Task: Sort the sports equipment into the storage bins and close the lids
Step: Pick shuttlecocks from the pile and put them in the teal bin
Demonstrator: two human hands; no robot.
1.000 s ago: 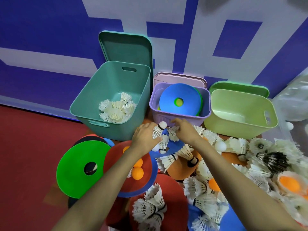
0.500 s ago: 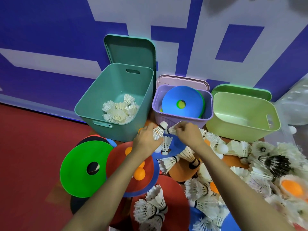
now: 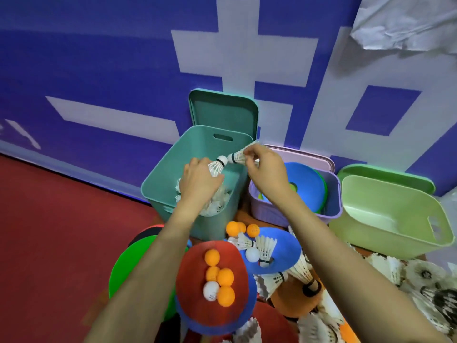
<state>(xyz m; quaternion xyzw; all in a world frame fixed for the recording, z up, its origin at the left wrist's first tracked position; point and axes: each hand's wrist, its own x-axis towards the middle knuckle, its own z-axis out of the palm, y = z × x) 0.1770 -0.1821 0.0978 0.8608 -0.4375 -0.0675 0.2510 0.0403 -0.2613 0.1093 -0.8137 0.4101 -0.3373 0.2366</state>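
Both hands hover over the teal bin (image 3: 158,179). My left hand (image 3: 197,179) is shut on a white shuttlecock (image 3: 217,165), cork pointing up and right. My right hand (image 3: 264,172) pinches another shuttlecock (image 3: 237,157) by its feathers at the bin's right rim. Several shuttlecocks (image 3: 215,206) lie inside the teal bin. To its right, the purple bin (image 3: 332,209) holds a blue disc (image 3: 306,184); the light green bin (image 3: 395,214) stands farthest right. Each bin's lid, such as the teal lid (image 3: 222,110), leans behind it.
On the floor in front lie flat discs: red (image 3: 193,276), blue (image 3: 284,251), green (image 3: 123,266) and orange (image 3: 289,300). Orange balls (image 3: 225,277) and white balls (image 3: 252,254) rest on them. A heap of shuttlecocks (image 3: 420,280) fills the lower right. The blue-and-white wall (image 3: 99,70) stands behind.
Both hands rose from the pile, each carrying a shuttlecock, and moved up and left to over the teal bin. The camera tilted upward.
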